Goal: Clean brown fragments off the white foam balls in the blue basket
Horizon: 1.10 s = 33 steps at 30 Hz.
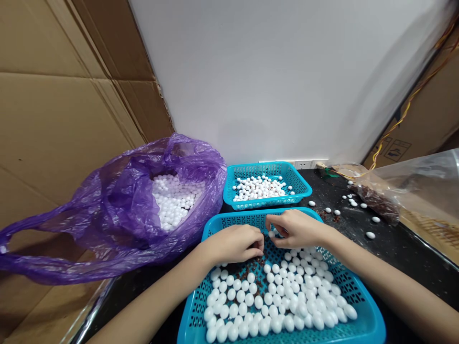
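Both hands are busy: your right hand (296,229) pinches narrowly on a round white foam bead (271,234), your left hand (234,243) curls with its hold hidden, at 12 o'clock in the blue plastic mesh basket (376,325).

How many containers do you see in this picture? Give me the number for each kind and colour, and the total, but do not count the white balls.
Blue plastic baskets: 2
Purple plastic bag: 1
Clear plastic bag: 1
Total: 4
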{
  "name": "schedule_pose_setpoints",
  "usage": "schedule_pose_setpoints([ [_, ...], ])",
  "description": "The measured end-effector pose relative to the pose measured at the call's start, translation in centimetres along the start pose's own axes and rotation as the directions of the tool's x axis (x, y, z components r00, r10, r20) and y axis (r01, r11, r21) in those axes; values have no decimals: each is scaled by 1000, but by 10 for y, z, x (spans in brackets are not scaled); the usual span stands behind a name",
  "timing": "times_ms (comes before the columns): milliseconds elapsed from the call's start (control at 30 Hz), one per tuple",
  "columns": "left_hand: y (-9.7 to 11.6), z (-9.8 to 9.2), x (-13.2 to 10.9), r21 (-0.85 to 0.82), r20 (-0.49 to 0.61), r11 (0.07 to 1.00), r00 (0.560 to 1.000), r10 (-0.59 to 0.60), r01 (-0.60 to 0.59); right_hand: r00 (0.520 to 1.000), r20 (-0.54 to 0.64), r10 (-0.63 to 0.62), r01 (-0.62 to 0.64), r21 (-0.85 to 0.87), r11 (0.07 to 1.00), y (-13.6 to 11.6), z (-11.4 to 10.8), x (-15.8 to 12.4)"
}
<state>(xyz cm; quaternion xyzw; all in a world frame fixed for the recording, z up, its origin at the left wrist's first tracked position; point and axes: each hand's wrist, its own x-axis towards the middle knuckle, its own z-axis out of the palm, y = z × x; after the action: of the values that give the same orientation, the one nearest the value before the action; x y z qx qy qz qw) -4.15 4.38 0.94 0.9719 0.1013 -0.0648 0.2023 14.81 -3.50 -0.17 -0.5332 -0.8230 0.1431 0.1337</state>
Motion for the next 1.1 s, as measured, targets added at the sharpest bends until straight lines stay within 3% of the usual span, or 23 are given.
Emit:
schedule_pose_setpoints([
  [133,2,0,-1,14,7,1000,1000,-8,8,1000,10,-6,6,16,1000,1,1,0],
  [267,3,1,-1,-37,-59,999,998,-9,6,1000,-6,-20,20,78,997,1,-1,0],
  [500,7,-5,-1,-213,-178,976,984,11,-49,984,-167,-68,120,326,938,3,-4,1],
  [700,5,-6,2,-348,-360,929,933,-10,-124,956,-281,82,131,660,739,12,-2,3],
  [867,1,-8,4,-398,-550,899,832,-76,-181,947,-282,152,160,827,538,16,-3,6],
  [967,0,-9,4,-379,-619,899,782,-71,-219,952,-272,141,177,864,471,16,-5,7],
  [1100,0,-10,4,-369,-628,897,777,-47,-244,961,-244,132,163,882,443,15,-6,7],
])
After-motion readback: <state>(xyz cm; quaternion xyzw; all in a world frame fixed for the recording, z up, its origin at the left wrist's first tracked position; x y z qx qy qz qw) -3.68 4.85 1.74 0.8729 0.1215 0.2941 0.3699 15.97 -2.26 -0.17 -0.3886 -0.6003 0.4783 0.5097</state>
